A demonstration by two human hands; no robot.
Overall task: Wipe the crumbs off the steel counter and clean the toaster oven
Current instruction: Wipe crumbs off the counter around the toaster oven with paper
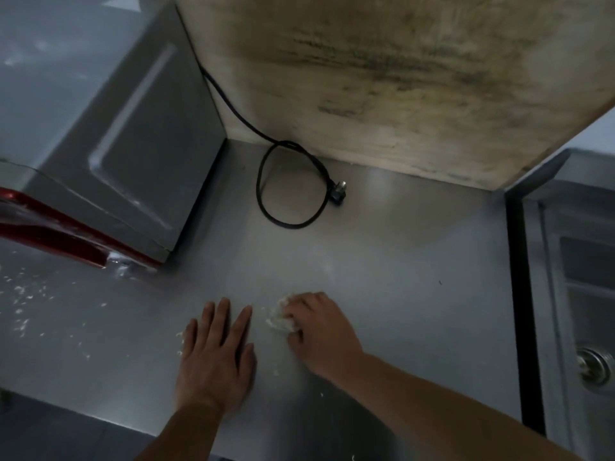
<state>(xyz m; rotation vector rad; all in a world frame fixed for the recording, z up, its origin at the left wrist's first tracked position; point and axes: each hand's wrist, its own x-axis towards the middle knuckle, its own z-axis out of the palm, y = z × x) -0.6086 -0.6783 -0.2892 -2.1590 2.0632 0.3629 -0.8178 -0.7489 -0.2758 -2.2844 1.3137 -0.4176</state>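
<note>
A small heap of pale crumbs is bunched up on the steel counter, right near the front middle, and it's being pressed under the curled fingers of the right hand. The fingers are bent in over the pile, but whether anything is actually pinched between them can't be told. Just to the left, the left hand is laid flat on the steel, fingers straight and slightly spread, nothing held. A narrow strip of bare counter is left between the two hands.

More loose crumbs are scattered over the left part of the counter, in front of the toaster oven, with a few flecks beside the left hand too. The oven is parked in the back left corner, grey side panel turned toward the open middle, red front edge hanging low on the left.

Behind the hands a wide patch of open steel is seen, broken only by a black power cord looped on the surface, its plug lying unplugged near the stained wall. On the right the counter is cut off by a dark gap, and a sink with its drain is seen past it. The near edge runs just under the left wrist.
</note>
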